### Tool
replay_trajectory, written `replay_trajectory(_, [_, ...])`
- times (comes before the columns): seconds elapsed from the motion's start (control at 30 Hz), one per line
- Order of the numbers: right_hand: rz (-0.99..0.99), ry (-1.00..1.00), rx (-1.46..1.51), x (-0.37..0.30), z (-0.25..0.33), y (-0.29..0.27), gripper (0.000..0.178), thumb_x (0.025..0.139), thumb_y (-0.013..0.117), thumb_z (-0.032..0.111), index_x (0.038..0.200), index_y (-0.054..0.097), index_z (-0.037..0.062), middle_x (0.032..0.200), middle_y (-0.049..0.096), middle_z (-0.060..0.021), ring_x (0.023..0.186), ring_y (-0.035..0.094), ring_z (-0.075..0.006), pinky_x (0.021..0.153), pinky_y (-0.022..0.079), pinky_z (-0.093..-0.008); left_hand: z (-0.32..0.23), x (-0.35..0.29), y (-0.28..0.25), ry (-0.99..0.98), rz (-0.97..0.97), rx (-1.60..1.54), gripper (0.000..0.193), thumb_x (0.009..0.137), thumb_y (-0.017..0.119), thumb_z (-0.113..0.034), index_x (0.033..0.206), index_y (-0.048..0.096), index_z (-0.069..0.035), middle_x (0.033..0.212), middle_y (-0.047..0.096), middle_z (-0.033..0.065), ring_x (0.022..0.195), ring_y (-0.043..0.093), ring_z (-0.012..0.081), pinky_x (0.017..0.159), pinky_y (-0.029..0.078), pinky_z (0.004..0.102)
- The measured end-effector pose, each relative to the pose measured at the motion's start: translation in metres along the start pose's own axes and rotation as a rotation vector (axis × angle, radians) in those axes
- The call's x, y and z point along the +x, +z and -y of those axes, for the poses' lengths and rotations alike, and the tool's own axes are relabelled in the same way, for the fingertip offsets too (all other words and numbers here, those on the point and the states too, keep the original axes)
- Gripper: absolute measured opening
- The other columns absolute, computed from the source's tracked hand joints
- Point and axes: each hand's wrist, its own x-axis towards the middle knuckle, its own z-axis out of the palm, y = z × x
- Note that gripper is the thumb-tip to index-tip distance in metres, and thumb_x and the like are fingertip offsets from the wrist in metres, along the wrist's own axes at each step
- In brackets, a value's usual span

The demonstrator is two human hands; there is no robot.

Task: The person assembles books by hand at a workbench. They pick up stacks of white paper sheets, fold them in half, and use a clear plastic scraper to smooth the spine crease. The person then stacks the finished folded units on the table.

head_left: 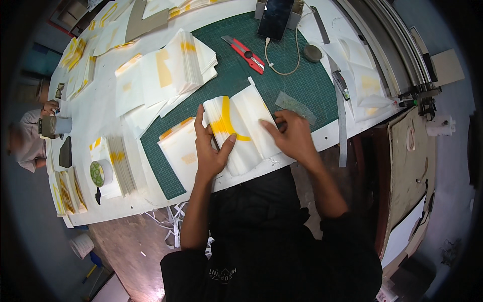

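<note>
An opened stack of folded white sheets (246, 146) with yellow printing lies in front of me, over the near edge of a green cutting mat (167, 173). My left hand (214, 156) grips its left, thicker part, with the thumb on top and the fingers around the outer edge. At the right edge of the open page is my right hand (297, 137), its thumb on the paper and the fingers curled at the edge. Under and beside my left hand lies another white sheet stack (180, 146). A piece of clear plastic (297, 106) rests just beyond my right hand.
A red utility knife (244, 54) and a cabled phone (273, 20) are on the mat's far side. A metal ruler (342, 136) overhangs the right table edge. Paper stacks (168, 68) and a tape roll (102, 172) stand left; another person (35, 133) sits far left.
</note>
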Motion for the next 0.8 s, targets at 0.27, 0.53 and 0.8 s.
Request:
replay_trajectory(0.27, [0.269,0.214,0.033,0.027,0.011,0.008,0.055,0.079,0.083,0.041,0.103,0.068,-0.0059,0.088,0.071,-0.0229,0.079,0.071,-0.0327,0.073,0.054,-0.0405,-0.006,0.0,0.001,-0.012,-0.004,-0.065,0.099,0.086,0.073,-0.003,0.161,0.007,0.002,0.13,0.06,0.0265,0.115,0.065,0.0285,0.104,0.049,0.0395])
replay_trajectory(0.53, [0.373,0.284,0.449,0.066,-0.026,0.006,0.041,0.082,0.086,0.02,0.108,0.064,-0.0032,0.082,0.072,-0.0114,0.071,0.067,-0.0139,0.061,0.052,-0.0261,-0.007,0.0,0.0,0.001,0.001,-0.07,0.099,0.087,0.073,-0.004,0.161,0.007,0.001,0.131,0.06,0.0265,0.117,0.064,0.0281,0.104,0.049,0.0395])
replay_trajectory(0.8, [0.353,0.267,0.519,0.108,-0.013,0.011,0.037,0.078,0.088,0.012,0.104,0.066,-0.0031,0.083,0.072,-0.0107,0.068,0.068,-0.0132,0.058,0.055,-0.0244,-0.003,0.001,-0.001,-0.009,0.002,-0.029,0.099,0.086,0.072,-0.003,0.161,0.008,0.002,0.13,0.06,0.0265,0.116,0.064,0.0287,0.103,0.049,0.0389])
